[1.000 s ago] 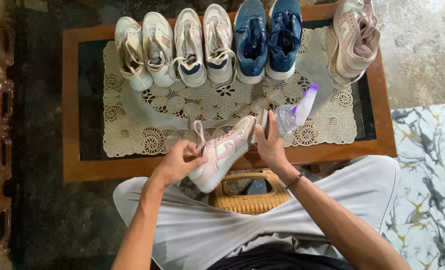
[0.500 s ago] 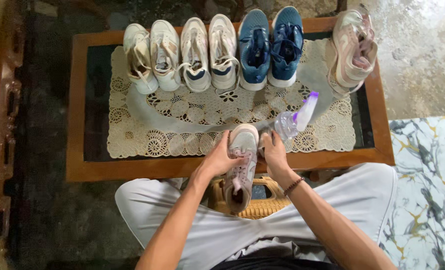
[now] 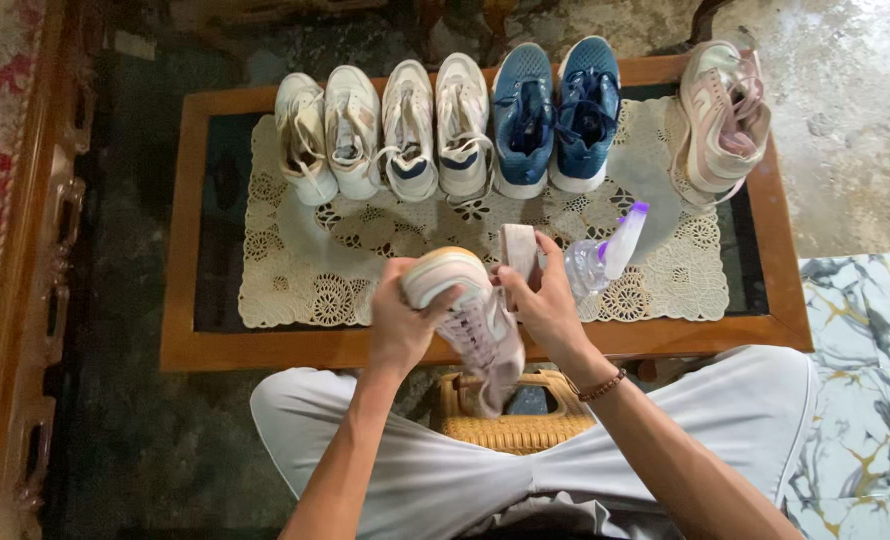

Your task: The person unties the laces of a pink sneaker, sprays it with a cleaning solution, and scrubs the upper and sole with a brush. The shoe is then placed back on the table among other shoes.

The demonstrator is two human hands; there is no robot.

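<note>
Pink sneaker point(image 3: 470, 320): held up over the lap, just past the near edge of the counter point(image 3: 190, 300), toe end up by the left hand, heel end hanging down toward the wicker stool point(image 3: 510, 425)
Left hand point(image 3: 402, 318): wrapped around the toe end of the pink sneaker, thumb across the side
Right hand point(image 3: 545, 305): closed on a small pale brush point(image 3: 518, 255), pressed up against the sneaker's side; beaded bracelet point(image 3: 603, 386) on that wrist
Spray bottle point(image 3: 605, 255): clear with a purple and white nozzle, lying on the lace mat point(image 3: 295, 270) just beside the right hand
Counter: wooden frame with dark glass, the cream lace mat covering most of it
Back row: two pairs of white sneakers point(image 3: 385, 135) on the left, a blue pair point(image 3: 555, 115) next to them, all toes pointing away
Other pink sneaker point(image 3: 722, 115): sits alone at the far right corner, well apart from the one being held
Floor: marbled tile point(image 3: 865, 360) on the right, carved wooden furniture point(image 3: 35, 300) on the left
</note>
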